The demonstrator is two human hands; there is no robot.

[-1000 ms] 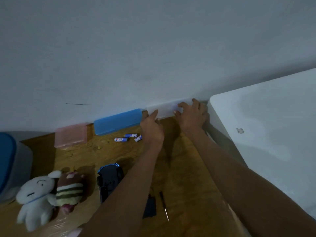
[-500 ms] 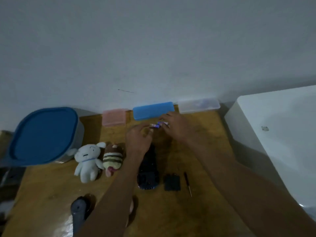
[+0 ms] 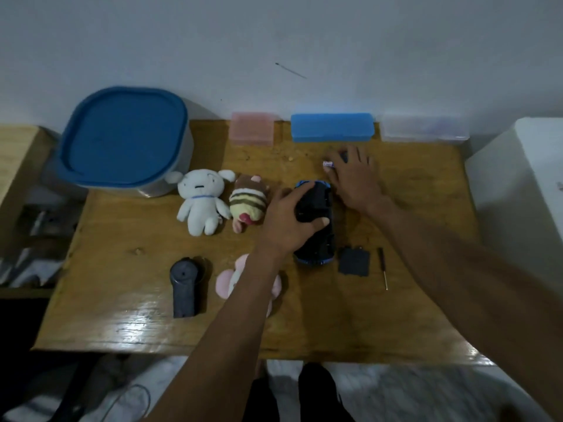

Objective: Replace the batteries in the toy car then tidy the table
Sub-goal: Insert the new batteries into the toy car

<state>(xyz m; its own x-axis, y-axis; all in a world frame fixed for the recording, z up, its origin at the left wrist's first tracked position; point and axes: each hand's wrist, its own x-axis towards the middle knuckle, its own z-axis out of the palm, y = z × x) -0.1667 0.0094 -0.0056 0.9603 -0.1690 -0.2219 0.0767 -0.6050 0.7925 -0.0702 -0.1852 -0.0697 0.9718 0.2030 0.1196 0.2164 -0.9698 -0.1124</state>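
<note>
The blue toy car lies upside down in the middle of the wooden table, its dark underside up. My left hand grips the car from its left side. My right hand lies just behind the car over the batteries; one white and purple end shows at my fingertips. Whether the fingers hold a battery I cannot tell. The black battery cover and a small screwdriver lie to the right of the car.
Along the wall stand a pink box, a blue case and a clear case. A blue-lidded tub is back left. A white plush, a striped plush, a pink plush and a dark remote lie nearby.
Both hands came back from the clear case at the wall. My left hand dropped onto the toy car and took hold of it; my right hand stayed over the batteries. The view tilted down.
</note>
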